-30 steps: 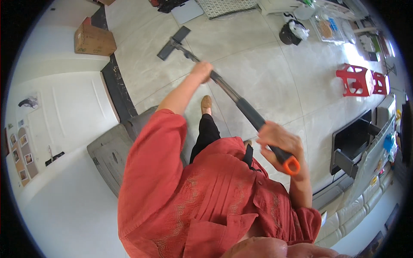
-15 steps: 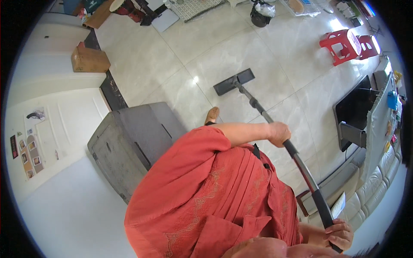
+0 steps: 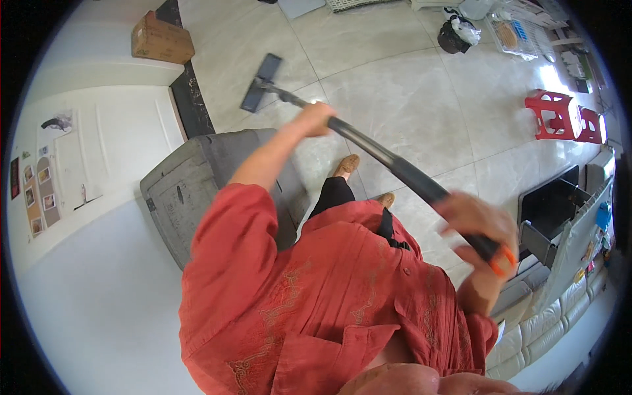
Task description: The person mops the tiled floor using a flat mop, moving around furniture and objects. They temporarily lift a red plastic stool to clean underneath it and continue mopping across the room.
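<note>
A flat mop with a dark rectangular head [image 3: 261,82] and a long grey-and-black handle [image 3: 373,146] stretches slantwise across the view. Its head rests on the tiled floor at the upper left, apart from the grey box. My left hand [image 3: 315,120] is wrapped round the handle on its lower part. Near the upper end, beside an orange tip [image 3: 503,261], my right hand [image 3: 484,220] is closed round the black grip, smeared by motion. Part of that grip is hidden behind its fingers.
A big grey plastic box [image 3: 187,191] stands at my left, close to my leg. Farther off are a cardboard box [image 3: 161,41], a black bin [image 3: 454,36] and red stools [image 3: 553,115]. A dark screen [image 3: 550,204] and a pale sofa [image 3: 546,326] are at the right.
The mop head has swung left and farther away across the floor. Both hands have moved with the handle, the left leftward and the right upward. My view has shifted too.
</note>
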A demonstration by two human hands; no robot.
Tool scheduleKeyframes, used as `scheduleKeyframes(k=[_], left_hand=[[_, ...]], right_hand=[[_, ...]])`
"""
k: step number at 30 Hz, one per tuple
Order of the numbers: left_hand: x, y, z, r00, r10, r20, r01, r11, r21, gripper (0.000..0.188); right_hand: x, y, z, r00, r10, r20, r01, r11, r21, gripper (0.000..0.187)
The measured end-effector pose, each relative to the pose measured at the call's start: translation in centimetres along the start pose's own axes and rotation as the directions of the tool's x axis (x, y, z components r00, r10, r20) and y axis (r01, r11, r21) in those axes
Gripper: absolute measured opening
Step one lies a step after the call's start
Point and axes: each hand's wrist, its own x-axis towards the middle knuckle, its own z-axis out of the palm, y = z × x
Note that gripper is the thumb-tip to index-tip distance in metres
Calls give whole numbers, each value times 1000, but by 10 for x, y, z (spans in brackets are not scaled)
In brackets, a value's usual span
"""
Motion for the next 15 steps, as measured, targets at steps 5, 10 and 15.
scheduleKeyframes(k=[5, 10, 15], left_hand=[[-64, -158, 21, 989, -151, -3, 150, 978, 142, 16], [-22, -72, 52, 986, 1, 166, -16, 996, 88, 14], [41, 147, 69, 923, 386, -3, -378, 902, -211, 10]], right_hand=[[102, 74, 83, 966, -121, 230, 70, 973, 222, 25], [33, 39, 29, 980, 146, 137, -158, 984, 84, 22], [-90, -92, -9, 914, 128, -386, -178, 979, -99, 22]])
